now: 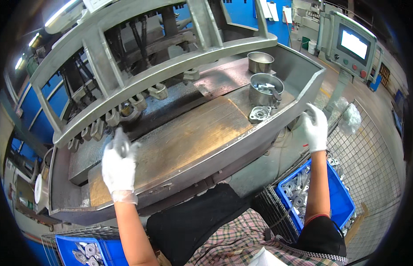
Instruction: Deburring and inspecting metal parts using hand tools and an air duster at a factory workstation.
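My left hand (119, 170), in a white glove, is over the left part of the worn worktop (188, 133), just in front of the machine's row of metal fixtures (112, 117). Its fingers are closed around a small grey metal part (122, 145), blurred by motion, so its exact shape is unclear. On the right, my gloved right hand (315, 129) hangs just outside the machine's right rim, fingers apart and holding nothing. Nearest to it on the worktop lies a flanged metal casting (259, 114), beside a steel pot (266, 94) with metal pieces in it.
Behind that pot stands another steel pot (260, 63). A blue bin (346, 208) of castings sits in a wire cart (370, 164) under my right arm; a second blue bin (111, 252) is at lower left. A control panel (352, 43) rises at upper right. The machine frame (171, 73) overhangs the worktop.
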Demonstrator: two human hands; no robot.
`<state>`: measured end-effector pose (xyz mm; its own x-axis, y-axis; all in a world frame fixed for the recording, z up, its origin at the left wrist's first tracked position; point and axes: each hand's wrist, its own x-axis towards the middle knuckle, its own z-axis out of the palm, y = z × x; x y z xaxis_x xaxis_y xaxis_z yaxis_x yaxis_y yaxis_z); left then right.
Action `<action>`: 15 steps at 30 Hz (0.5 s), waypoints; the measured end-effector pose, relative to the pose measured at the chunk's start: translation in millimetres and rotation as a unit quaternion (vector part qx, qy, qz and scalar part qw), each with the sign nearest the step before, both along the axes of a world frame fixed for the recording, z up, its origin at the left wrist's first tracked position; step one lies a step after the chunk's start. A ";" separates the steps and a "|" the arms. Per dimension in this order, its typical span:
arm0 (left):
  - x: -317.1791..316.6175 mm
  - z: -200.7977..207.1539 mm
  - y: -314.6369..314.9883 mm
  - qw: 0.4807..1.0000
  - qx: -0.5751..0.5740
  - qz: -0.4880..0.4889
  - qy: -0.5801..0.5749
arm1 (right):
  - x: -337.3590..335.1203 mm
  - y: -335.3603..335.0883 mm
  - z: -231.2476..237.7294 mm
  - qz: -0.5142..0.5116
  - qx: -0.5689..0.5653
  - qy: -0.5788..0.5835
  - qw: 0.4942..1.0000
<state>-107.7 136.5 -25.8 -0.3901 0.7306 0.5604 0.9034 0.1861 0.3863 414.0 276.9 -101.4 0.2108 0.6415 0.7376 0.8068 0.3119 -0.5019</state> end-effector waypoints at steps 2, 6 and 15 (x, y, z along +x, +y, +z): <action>4.2 -6.2 0.0 0.993 0.081 0.049 0.077 | -24.6 21.4 15.7 0.054 0.001 -0.068 0.996; 12.1 -41.7 2.4 0.980 -0.194 0.040 0.019 | -65.2 61.6 29.0 0.047 -0.088 -0.148 0.984; -1.6 -53.2 4.4 0.983 -0.178 0.041 -0.018 | -58.8 106.7 40.6 0.131 -0.056 0.091 0.986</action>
